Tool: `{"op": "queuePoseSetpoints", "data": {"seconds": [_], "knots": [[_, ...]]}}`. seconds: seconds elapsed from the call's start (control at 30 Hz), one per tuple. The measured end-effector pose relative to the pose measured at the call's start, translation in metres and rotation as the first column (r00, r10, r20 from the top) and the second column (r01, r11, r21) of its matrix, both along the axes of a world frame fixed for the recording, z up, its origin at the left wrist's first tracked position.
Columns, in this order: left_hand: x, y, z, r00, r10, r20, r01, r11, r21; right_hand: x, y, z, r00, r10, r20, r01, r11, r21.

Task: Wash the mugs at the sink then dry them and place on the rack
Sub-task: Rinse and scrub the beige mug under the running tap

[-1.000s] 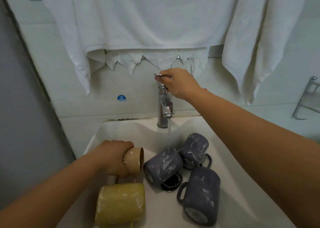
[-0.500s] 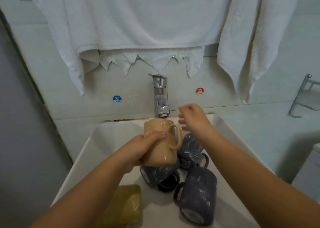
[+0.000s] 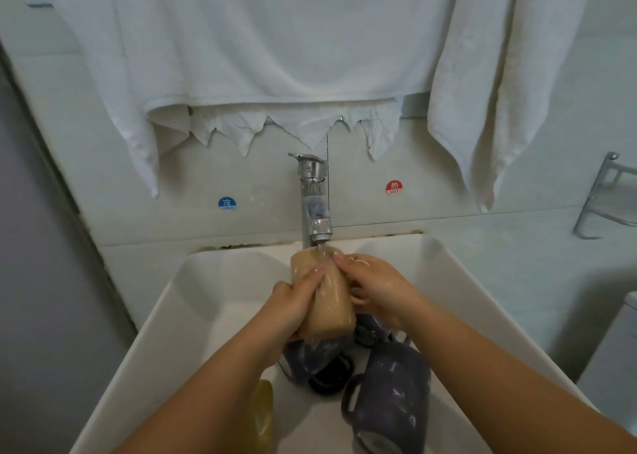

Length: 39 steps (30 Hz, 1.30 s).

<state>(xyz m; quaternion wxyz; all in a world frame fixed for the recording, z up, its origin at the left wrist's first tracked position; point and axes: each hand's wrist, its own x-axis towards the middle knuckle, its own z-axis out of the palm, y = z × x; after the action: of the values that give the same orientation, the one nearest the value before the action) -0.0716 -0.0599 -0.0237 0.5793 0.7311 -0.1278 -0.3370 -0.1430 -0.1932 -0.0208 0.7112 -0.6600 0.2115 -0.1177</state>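
Head view: both forearms reach in from the bottom edge and meet under the tap (image 3: 314,205), above the white sink (image 3: 193,302). The left hand (image 3: 293,302) is wrapped around the lower left side of the tan mug (image 3: 327,298), fingers curled along its wall and thumb pressed up its front, so it grips the mug firmly. The right hand (image 3: 375,284) lies against the mug's right side with fingers bent and fingertips on the upper wall; it touches the mug, but whether it truly clasps it or only rubs it cannot be told. The mug is held tilted, its top toward the spout, and a thin stream of water (image 3: 321,252) runs onto it.

Counted: one tan mug in the hands, three dark purple mugs in the basin, and one yellow mug (image 3: 263,415). Of the purple ones, the nearest purple mug (image 3: 393,395) lies on its side with its handle to the left. Two white towels (image 3: 262,50) hang on the wall above, with a blue cold sticker (image 3: 227,203) and a red hot sticker (image 3: 394,187) flanking the tap.

The other two purple mugs are largely hidden behind the hands and the tan mug. The yellow mug is mostly covered by the left forearm. A metal rack (image 3: 606,198) is cut off at the right edge.
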Motion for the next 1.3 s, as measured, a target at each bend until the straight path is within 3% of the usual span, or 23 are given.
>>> {"op": "queuePoseSetpoints", "data": {"seconds": [0.1, 0.2, 0.3, 0.37, 0.6, 0.8, 0.9, 1.03, 1.2, 1.3], "knots": [[-0.003, 0.000, 0.002, 0.999, -0.002, -0.038, -0.001, 0.996, -0.092, -0.002, -0.003, -0.001, 0.997, 0.071, 0.032, -0.072, 0.996, 0.051], [-0.003, -0.002, 0.004, 0.993, 0.098, -0.061, -0.102, 0.993, -0.061, -0.002, 0.004, 0.005, 0.993, 0.114, -0.040, -0.117, 0.990, -0.076], [-0.001, -0.004, 0.001, 0.989, 0.145, -0.030, -0.146, 0.989, -0.029, 0.007, 0.014, 0.005, 0.992, -0.086, -0.097, 0.057, 0.961, -0.270], [-0.001, -0.004, 0.001, 0.988, 0.156, -0.005, -0.156, 0.987, -0.025, 0.011, 0.018, 0.006, 0.982, -0.177, -0.068, 0.147, 0.937, -0.318], [0.002, -0.003, 0.004, 0.982, 0.184, 0.048, -0.185, 0.983, 0.012, 0.002, 0.024, 0.002, 0.993, -0.071, -0.095, 0.066, 0.997, -0.048], [-0.003, -0.006, -0.001, 0.979, 0.168, 0.112, -0.174, 0.984, 0.047, 0.012, 0.029, -0.003, 0.973, -0.229, -0.038, 0.217, 0.956, -0.196], [0.001, -0.004, 0.000, 0.981, 0.171, 0.096, -0.174, 0.984, 0.026, 0.006, 0.027, -0.001, 0.993, -0.115, -0.005, 0.112, 0.979, -0.172], [0.001, -0.002, 0.002, 0.979, 0.163, 0.122, -0.168, 0.985, 0.032, -0.001, 0.022, 0.004, 0.996, 0.043, -0.075, -0.053, 0.989, -0.140], [-0.010, -0.008, 0.000, 0.977, 0.144, 0.156, -0.157, 0.985, 0.071, 0.012, 0.023, 0.001, 0.984, -0.175, -0.032, 0.158, 0.943, -0.294], [-0.009, -0.007, 0.001, 0.982, 0.131, 0.137, -0.139, 0.989, 0.049, 0.011, 0.018, 0.000, 0.986, -0.163, -0.020, 0.147, 0.930, -0.337]]}}
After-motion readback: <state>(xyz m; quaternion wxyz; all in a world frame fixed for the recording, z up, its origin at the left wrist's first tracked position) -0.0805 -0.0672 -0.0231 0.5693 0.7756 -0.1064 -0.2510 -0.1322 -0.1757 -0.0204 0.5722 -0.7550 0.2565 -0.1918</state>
